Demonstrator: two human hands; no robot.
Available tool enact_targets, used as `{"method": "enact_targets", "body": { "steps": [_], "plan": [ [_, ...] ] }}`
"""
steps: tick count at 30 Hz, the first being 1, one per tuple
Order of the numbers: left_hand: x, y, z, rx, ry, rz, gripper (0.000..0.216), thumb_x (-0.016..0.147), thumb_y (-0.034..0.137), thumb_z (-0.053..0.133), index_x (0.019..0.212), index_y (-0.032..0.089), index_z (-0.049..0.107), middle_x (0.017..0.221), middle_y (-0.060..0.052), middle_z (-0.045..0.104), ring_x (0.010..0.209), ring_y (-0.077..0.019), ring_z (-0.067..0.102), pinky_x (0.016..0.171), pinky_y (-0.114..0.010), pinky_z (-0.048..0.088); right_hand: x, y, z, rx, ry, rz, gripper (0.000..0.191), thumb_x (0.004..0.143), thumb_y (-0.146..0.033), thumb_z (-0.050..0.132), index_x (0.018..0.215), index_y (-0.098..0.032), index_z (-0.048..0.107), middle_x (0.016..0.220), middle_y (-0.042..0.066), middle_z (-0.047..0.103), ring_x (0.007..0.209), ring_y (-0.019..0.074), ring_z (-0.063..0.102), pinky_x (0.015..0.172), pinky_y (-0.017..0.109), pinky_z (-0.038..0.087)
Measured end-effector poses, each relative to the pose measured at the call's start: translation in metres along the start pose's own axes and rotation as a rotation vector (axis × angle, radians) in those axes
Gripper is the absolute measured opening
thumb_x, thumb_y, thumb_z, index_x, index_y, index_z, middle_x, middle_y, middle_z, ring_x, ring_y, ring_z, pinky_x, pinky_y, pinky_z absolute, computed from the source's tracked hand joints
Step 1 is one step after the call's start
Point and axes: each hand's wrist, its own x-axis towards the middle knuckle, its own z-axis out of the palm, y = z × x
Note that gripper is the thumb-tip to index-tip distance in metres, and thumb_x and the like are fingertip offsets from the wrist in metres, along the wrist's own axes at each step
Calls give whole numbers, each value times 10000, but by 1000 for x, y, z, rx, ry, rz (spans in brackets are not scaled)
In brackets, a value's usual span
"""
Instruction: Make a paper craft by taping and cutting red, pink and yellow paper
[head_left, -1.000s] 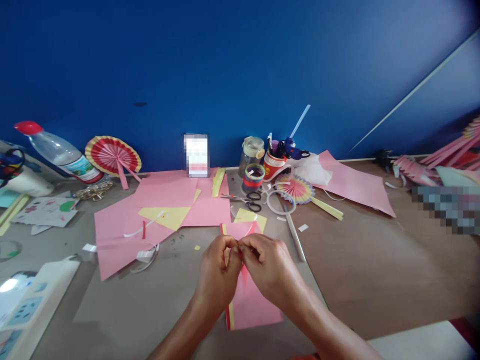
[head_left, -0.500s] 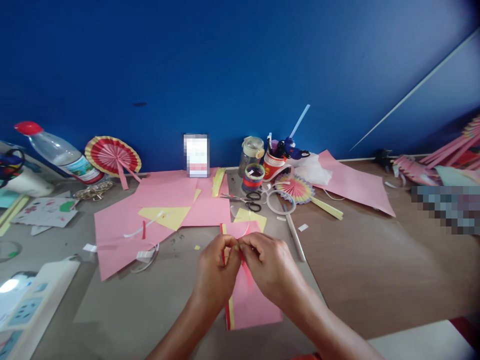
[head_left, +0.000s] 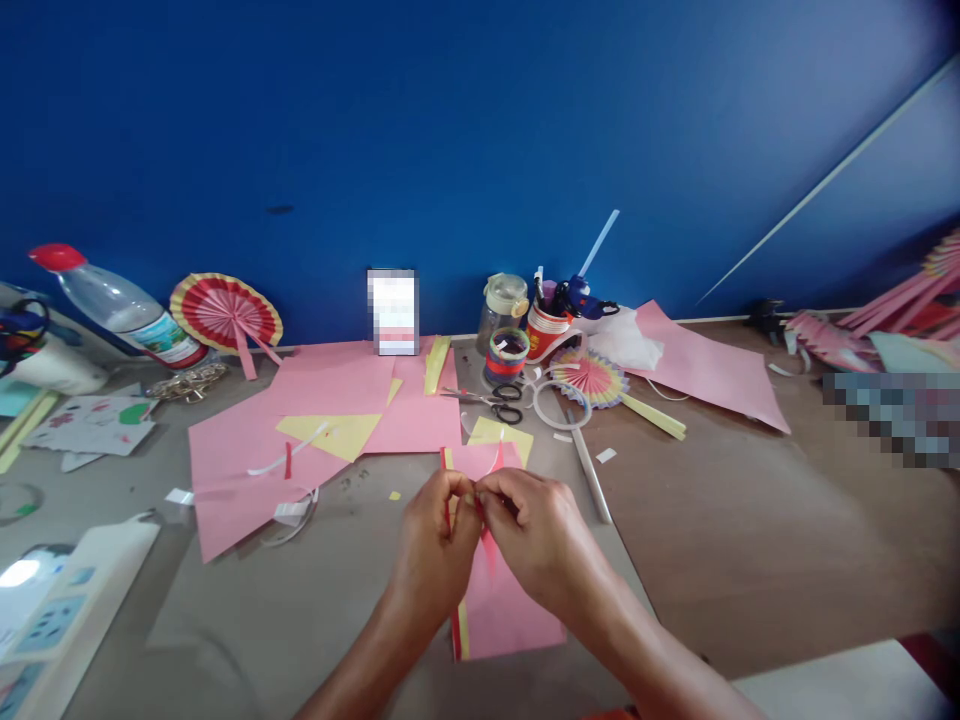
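My left hand (head_left: pixel 435 535) and my right hand (head_left: pixel 541 530) meet fingertip to fingertip, both pinched closed on a thin red-and-white strip (head_left: pixel 490 552). One end of the strip curls up beyond the fingers, and another part hangs below them. Its middle is hidden by my fingertips. Under the hands lies a pink paper sheet (head_left: pixel 514 610) with a red and yellow band along its left edge. A yellow paper piece (head_left: pixel 499 432) pokes out behind it. Scissors (head_left: pixel 495 402) lie just beyond, their blades pointing left.
A white tape ring (head_left: pixel 561 404) and a pale rod (head_left: pixel 591 470) lie to the right. Pleated paper fans (head_left: pixel 225 312), a bottle (head_left: pixel 124 305), a jar (head_left: pixel 504 300) and a red cup (head_left: pixel 546 330) line the blue wall. Large pink sheets (head_left: pixel 247 460) cover the left-centre; a power strip (head_left: pixel 67 610) sits front left.
Both hands stay nearly in place, still pinching. The strip has shifted slightly: its upper end stands more upright and its hanging part has moved a little left.
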Motion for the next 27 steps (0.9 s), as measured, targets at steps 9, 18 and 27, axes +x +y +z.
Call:
{"method": "enact_targets", "body": {
  "steps": [9,18,27],
  "plan": [
    [1,3,-3,-30,-13,-22,152,807,272,458,728,200,566,639,41,568,588,-118,515,558,-204,389,0,3,-5,11,-21,2,234,841,-150,433,661,-177,581,620,-4,582,560,102,489,535,209,300],
    [3,-2,-1,25,-37,-15,119,791,235,432,694,206,494,555,64,465,474,-97,387,450,-191,289,-1,4,2,-31,-22,-12,225,812,-123,440,596,-181,471,558,-28,487,510,86,396,496,198,257],
    [2,2,-3,-28,6,-18,131,791,249,453,723,205,556,625,42,575,558,-115,507,533,-200,383,1,4,0,25,-17,8,238,830,-136,443,626,-176,559,589,-20,560,531,89,458,510,197,292]
  ]
}}
